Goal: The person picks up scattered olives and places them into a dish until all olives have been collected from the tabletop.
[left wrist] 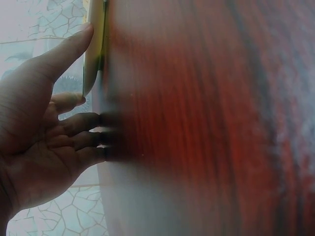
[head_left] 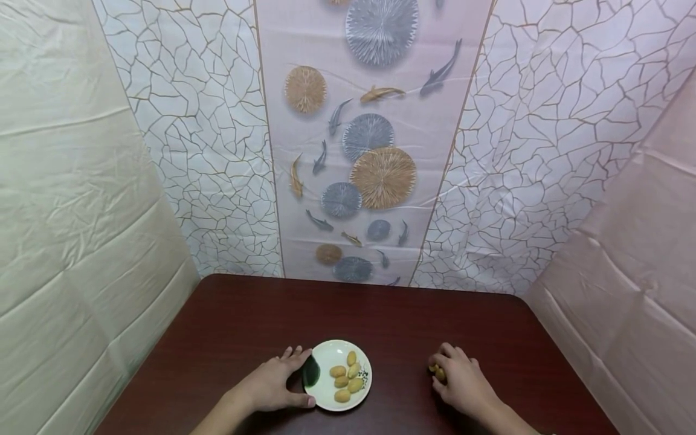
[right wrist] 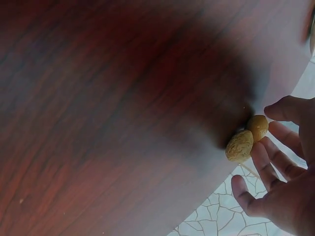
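A round white plate (head_left: 322, 393) lies in front of me in the head view, with a dark green patch at its left and a small dark pattern at its right. Several yellow oval fruits (head_left: 341, 382) lie on it. My left hand (head_left: 272, 380) holds the plate's left rim between thumb and forefinger; the left wrist view shows the plate (left wrist: 93, 54) edge-on, the other fingers below it. Away to the right, my right hand (head_left: 462, 377) has its thumb and fingers around two yellow-brown oval fruits, one wrinkled (right wrist: 239, 146), one smoother (right wrist: 258, 128), at the table surface.
The dark red wooden table (head_left: 391, 314) has rounded far corners. Behind it hangs a patterned cloth (head_left: 348, 241) with fish and round motifs. Pale cloth walls stand at the left (head_left: 81, 211) and right (head_left: 625, 272).
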### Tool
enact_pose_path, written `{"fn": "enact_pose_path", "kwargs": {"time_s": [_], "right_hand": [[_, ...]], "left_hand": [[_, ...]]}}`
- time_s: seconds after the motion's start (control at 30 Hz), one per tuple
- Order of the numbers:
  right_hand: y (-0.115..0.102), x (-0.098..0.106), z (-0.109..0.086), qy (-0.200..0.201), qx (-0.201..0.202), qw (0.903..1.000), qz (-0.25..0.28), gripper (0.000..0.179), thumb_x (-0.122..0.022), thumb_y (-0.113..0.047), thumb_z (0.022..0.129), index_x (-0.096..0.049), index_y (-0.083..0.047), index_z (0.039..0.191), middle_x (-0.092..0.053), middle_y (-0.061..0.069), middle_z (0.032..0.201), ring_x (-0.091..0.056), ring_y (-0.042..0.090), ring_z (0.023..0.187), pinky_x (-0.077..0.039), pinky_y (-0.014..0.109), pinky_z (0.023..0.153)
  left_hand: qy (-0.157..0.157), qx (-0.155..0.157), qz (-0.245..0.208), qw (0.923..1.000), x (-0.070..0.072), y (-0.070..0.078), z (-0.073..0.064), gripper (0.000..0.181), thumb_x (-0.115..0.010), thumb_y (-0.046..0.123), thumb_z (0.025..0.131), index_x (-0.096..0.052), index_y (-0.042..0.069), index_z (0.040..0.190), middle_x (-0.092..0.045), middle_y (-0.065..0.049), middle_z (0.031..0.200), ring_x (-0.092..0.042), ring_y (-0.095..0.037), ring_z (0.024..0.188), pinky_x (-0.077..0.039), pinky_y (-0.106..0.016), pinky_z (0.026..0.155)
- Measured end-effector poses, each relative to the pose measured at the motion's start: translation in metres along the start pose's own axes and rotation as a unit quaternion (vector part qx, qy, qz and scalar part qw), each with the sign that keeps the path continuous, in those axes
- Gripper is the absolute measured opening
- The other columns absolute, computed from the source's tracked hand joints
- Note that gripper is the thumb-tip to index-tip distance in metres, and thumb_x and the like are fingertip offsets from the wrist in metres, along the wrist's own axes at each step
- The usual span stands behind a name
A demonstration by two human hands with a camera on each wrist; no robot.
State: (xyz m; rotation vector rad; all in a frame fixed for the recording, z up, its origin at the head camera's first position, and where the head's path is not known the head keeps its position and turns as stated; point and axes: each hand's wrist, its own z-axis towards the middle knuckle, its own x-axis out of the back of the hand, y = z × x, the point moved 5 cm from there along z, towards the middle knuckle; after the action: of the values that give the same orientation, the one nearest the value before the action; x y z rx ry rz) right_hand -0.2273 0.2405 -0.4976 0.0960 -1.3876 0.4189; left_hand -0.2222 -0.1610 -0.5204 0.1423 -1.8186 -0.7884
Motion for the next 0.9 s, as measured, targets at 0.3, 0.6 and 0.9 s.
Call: {"fn": "enact_pose_path", "kwargs": {"time_s": [0.3,0.6,0.9], "right_hand": [[0.0021,-0.0014,0.0030,-0.018,-0.015,0.9996,0.017,0.025,-0.094,-0.013,0.087,-0.074,-0.023,0.099,-0.059,-0.006,0.100,-0.056,0.016,0.091,-0.051,0.044,0.067],[-0.0008,-0.0017,0.0044,-0.013,-0.016,0.9996,0.020,0.023,-0.092,-0.012,0.089,-0.075,-0.021,0.102,-0.059,-0.004,0.099,-0.055,0.017,0.091,-0.050,0.043,0.065],[-0.0037,-0.0027,0.0041,0.020,0.002,0.9997,-0.012,0.024,-0.094,-0.011,0.086,-0.078,-0.022,0.100,-0.062,-0.005,0.098,-0.053,0.015,0.087,-0.049,0.039,0.063]], "left_hand": [[-0.002,0.000,0.004,1.0000,-0.0017,-0.0006,0.0021,0.107,-0.086,0.064,0.090,-0.040,0.014,0.173,-0.038,-0.022,0.178,-0.032,-0.051,0.166,-0.034,-0.079,0.126],[-0.003,-0.001,0.001,1.0000,-0.0015,-0.0006,0.0014,0.106,-0.085,0.062,0.091,-0.039,0.013,0.173,-0.037,-0.022,0.178,-0.031,-0.051,0.167,-0.033,-0.080,0.125],[-0.004,0.001,0.000,1.0000,0.0001,0.0004,0.0001,0.106,-0.085,0.062,0.091,-0.040,0.013,0.173,-0.037,-0.023,0.178,-0.032,-0.052,0.166,-0.034,-0.081,0.124]]}}
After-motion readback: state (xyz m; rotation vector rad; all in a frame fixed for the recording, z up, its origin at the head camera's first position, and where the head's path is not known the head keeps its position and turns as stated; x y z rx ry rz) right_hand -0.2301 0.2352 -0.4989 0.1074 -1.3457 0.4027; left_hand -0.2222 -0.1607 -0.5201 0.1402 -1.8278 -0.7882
